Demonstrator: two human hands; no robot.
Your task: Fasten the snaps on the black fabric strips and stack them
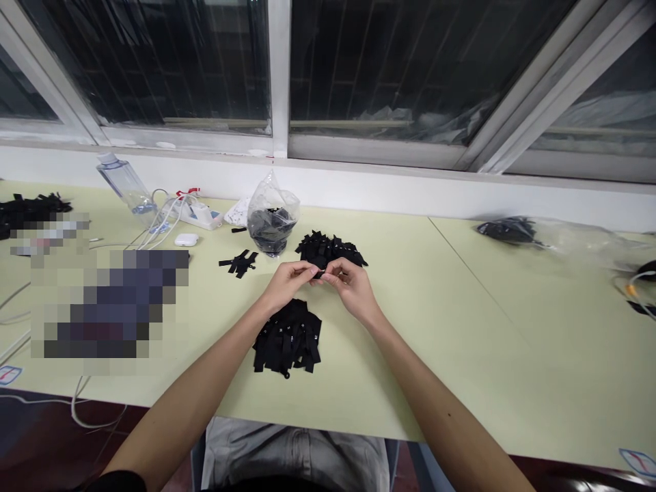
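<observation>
My left hand (290,283) and my right hand (352,285) meet above the table, thumbs and forefingers pinched on a small black fabric strip (318,273). Fingers cover most of that strip. Just behind them lies a heap of black fabric strips (333,249). Closer to me, a second pile of black strips (290,338) spreads out, some with tiny white marks. To the left, several loose black strips (238,262) lie beside a clear plastic bag (273,219) partly filled with black pieces.
A tilted water bottle (128,184), a power strip (202,215) with white cables and a white earbud case (186,240) stand back left. A blurred dark item (117,301) lies left. Another plastic bag (558,236) rests back right, below the windows.
</observation>
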